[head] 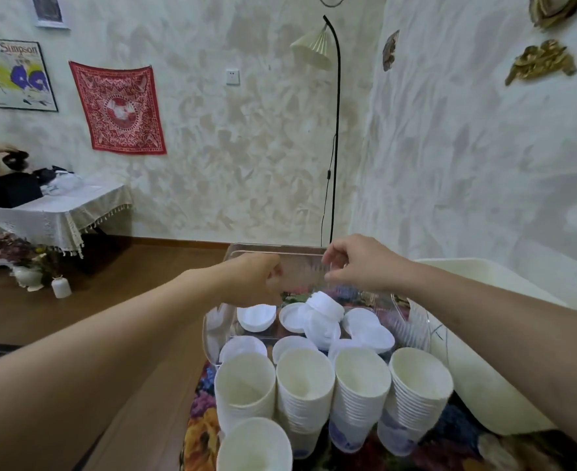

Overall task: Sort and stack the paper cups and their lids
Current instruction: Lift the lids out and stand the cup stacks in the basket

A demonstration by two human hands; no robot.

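- Head view, hands: your left hand (pixel 256 278) and right hand (pixel 355 263) both reach forward over the clear plastic box (pixel 212 331). Each has its fingers curled and pinching the raised clear lid panel (pixel 300 266) of that box, left hand at its left end, right hand at its right end.
- Head view, panel: the panel's long axis runs left to right between your two hands. It stands above the far edge of the box, tilted up.
- Head view, task items: white cup lids (pixel 321 317) lie loose and unsorted inside the box, directly below and slightly nearer to you than both hands. Stacks of paper cups (pixel 304 385) stand in a row on the floral cloth (pixel 202 433), at the near side of the box.
- Head view, key relation: the lids lie downward and toward you from both grips. Neither hand is clearly nearer; the heap sits roughly midway.
- Judgement: sorting the lids appears barely begun, while the cups look largely stacked. One hand must likely release the panel before it can reach a lid.
- Head view, surroundings: a floor lamp (pixel 334 130) stands behind the box, and a cream tub (pixel 484 334) sits just right of it.
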